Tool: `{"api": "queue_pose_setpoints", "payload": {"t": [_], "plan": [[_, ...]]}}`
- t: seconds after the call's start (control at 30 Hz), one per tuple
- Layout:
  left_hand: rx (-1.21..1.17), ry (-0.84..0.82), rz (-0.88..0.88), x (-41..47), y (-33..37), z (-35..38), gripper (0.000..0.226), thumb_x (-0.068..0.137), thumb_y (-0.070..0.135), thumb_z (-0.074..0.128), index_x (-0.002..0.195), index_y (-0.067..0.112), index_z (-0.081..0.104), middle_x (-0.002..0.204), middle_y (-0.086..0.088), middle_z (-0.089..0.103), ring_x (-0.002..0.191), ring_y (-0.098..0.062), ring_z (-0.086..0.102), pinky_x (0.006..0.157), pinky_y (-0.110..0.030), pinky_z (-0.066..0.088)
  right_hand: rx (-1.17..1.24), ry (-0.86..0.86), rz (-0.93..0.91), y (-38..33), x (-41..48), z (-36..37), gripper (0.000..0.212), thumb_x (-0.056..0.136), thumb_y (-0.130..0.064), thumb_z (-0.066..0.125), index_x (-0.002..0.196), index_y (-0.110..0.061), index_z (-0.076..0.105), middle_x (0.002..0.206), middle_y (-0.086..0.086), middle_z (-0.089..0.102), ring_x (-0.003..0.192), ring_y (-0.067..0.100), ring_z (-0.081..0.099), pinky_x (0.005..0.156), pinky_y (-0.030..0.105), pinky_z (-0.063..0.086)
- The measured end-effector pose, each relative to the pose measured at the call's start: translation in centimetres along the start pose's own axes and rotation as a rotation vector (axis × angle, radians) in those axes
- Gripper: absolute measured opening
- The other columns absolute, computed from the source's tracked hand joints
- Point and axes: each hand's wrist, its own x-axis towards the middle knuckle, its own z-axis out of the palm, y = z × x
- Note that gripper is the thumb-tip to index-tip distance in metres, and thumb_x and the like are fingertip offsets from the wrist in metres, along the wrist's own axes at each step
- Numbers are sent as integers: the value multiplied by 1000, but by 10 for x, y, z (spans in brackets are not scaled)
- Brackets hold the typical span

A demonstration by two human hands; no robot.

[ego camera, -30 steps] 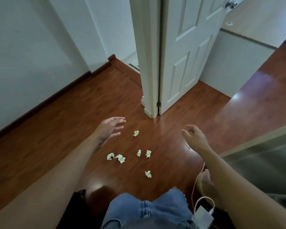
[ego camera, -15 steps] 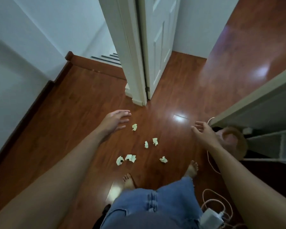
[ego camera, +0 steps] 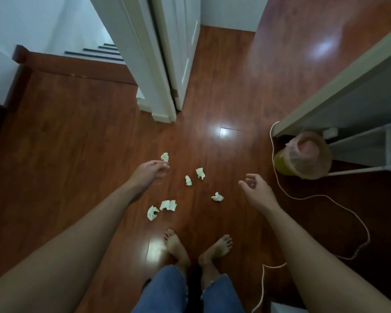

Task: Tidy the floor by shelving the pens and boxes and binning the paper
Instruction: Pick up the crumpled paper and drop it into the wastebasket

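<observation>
Just beyond the left hand (ego camera: 148,172) lies 1 paper scrap (ego camera: 165,156)

Glossy wood floor (ego camera: 77,132), crumpled paper scraps (ego camera: 168,204) — matt, denim jeans (ego camera: 163,290)

I note six paper scraps (ego camera: 200,172) lying on the floor (ego camera: 77,132), well left of the bin (ego camera: 307,159). The bin stands at the foot of the shelf unit (ego camera: 348,86). A cable (ego camera: 303,197) loops on the floor just beside the bin, nearer me.

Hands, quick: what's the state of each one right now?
Left hand: open, holding nothing.
Right hand: open, fingers loosely curled, holding nothing.
</observation>
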Motion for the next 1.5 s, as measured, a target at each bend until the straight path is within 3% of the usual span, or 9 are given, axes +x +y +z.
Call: {"api": "queue_pose_setpoints", "payload": {"t": [0.5, 0.63, 0.77, 0.9, 1.03, 1.2, 1.3, 1.4, 1.5], "plan": [[-51, -64, -41, 279, -249, 106, 31, 106, 33, 63, 131, 20, 73, 125, 2, 78, 120, -23, 71, 108, -48, 57, 65, 18, 64, 242, 217, 244, 53, 98, -37, 70, 143, -12, 57, 141, 9, 64, 127, 25, 63, 104, 38, 50], [-91, -102, 66, 296, -279, 113, 34, 108, 33, 58, 135, 18, 70, 127, 1, 78, 120, -23, 72, 109, -48, 56, 73, 42, 2, 266, 226, 272, 58, 97, -38, 71, 145, -12, 54, 144, 9, 61, 125, 27, 63, 106, 45, 52], [-55, -97, 135, 273, -316, 107, 34, 107, 32, 59, 135, 17, 71, 127, 2, 78, 119, -22, 72, 108, -48, 57, 31, 69, -73, 286, 194, 288, 59, 98, -37, 70, 147, -10, 52, 146, 11, 59, 128, 27, 60, 101, 40, 51], [73, -64, 71, 263, -359, 89, 33, 105, 33, 62, 132, 16, 69, 129, 1, 75, 119, -23, 71, 106, -49, 58, -79, 21, -106, 308, 168, 295, 59, 96, -39, 73, 145, -9, 55, 142, 11, 62, 121, 26, 63, 88, 35, 53], [147, 47, 33, 284, -393, 81, 20, 105, 30, 62, 119, 19, 70, 121, -1, 74, 113, -22, 69, 107, -52, 57, -115, 57, -105, 327, 175, 303, 56, 97, -38, 72, 142, -9, 58, 138, 11, 65, 122, 28, 63, 91, 34, 51], [282, 125, -14, 321, -423, 92, 31, 102, 30, 62, 128, 14, 69, 132, -8, 66, 122, -30, 62, 98, -53, 60, -208, 23, -115, 353, 199, 333, 55, 96, -37, 70, 144, -13, 57, 138, 13, 62, 126, 30, 61, 96, 33, 47], [348, 161, -10, 353, -432, 108, 28, 103, 31, 61, 127, 16, 67, 135, -7, 62, 123, -31, 59, 102, -55, 58, -224, 21, -114, 371, 229, 341, 59, 95, -40, 69, 147, -17, 54, 139, 12, 58, 128, 30, 59, 97, 34, 46], [469, 237, -40, 389, -455, 108, 58, 100, 41, 63, 150, 13, 56, 151, -13, 57, 134, -36, 57, 110, -52, 52, -240, 35, -106, 386, 258, 345, 60, 94, -38, 71, 148, -18, 53, 141, 15, 55, 130, 31, 57, 104, 36, 46], [562, 296, -206, 418, -495, 87, 100, 74, 60, 71, 161, 20, 41, 158, -20, 48, 137, -43, 56, 112, -56, 51, -248, 48, -103, 392, 283, 346, 60, 94, -36, 71, 148, -17, 53, 142, 15, 52, 128, 32, 58, 106, 37, 46]]}}
